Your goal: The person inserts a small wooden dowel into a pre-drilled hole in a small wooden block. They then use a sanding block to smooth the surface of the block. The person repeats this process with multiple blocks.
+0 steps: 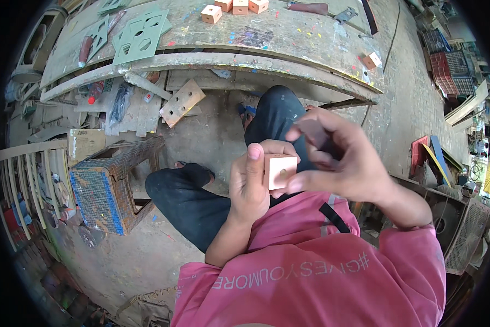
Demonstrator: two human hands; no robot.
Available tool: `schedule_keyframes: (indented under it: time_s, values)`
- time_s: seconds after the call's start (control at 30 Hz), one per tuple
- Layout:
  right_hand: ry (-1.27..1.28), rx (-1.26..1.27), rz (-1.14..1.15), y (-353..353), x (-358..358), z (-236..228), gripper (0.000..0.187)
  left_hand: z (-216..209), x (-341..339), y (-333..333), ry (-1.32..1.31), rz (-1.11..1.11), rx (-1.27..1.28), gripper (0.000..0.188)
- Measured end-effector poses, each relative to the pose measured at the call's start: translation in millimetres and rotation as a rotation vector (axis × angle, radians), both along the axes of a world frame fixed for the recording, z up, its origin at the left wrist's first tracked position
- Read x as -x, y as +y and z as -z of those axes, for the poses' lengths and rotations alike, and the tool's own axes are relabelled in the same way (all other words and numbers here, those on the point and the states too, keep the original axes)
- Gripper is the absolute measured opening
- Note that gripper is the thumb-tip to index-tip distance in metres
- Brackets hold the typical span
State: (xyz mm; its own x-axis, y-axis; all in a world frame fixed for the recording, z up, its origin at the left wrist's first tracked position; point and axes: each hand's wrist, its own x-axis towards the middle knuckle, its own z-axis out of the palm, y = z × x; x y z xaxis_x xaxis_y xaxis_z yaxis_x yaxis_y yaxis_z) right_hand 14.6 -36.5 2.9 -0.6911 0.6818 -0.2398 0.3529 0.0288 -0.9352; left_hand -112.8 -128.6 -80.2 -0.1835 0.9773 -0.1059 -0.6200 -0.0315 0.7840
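At the far left, a pale wooden slatted rail (32, 182) stands beside a stool wrapped in blue and brown woven-pattern covering (95, 199). Bare grey concrete floor (171, 245) opens between that stool and the person's legs. Above, flat grey-green sheets with cut-out shapes (141, 41) lie on the long, paint-spotted wooden desk (196, 46), reaching close to its near edge. Beneath that edge leans a light wooden board with round holes (183, 102).

Several peach-coloured wooden cubes with holes (211, 14) sit well back on the desk. The left hand (250, 188) grasps a matching peach-coloured wooden block with a round hole (276, 165), above the lap and on the person's side of the desk edge, with open space to its left. The right hand (348, 158), blurred, grips a dark brown flat piece (316, 132); its thumb overlaps the block's lower right corner, though contact is unclear. Further right, a lone peach-coloured cube (372, 60) rests near the desk's right edge, beyond which open floor runs toward red and dark plastic crates (444, 73).
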Motion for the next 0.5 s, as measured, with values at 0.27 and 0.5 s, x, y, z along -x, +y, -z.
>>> schedule_keyframes:
  time_s: [0.27, 0.5]
  values:
    - [0.231, -0.065, 0.292, 4, 11, 10, 0.026, 2, 1, -4, -0.15, 0.091, -0.032, 0.066]
    - [0.07, -0.062, 0.0, -7, 12, 0, 0.047, 4, -7, 2, 0.037, -0.083, -0.062, 0.066]
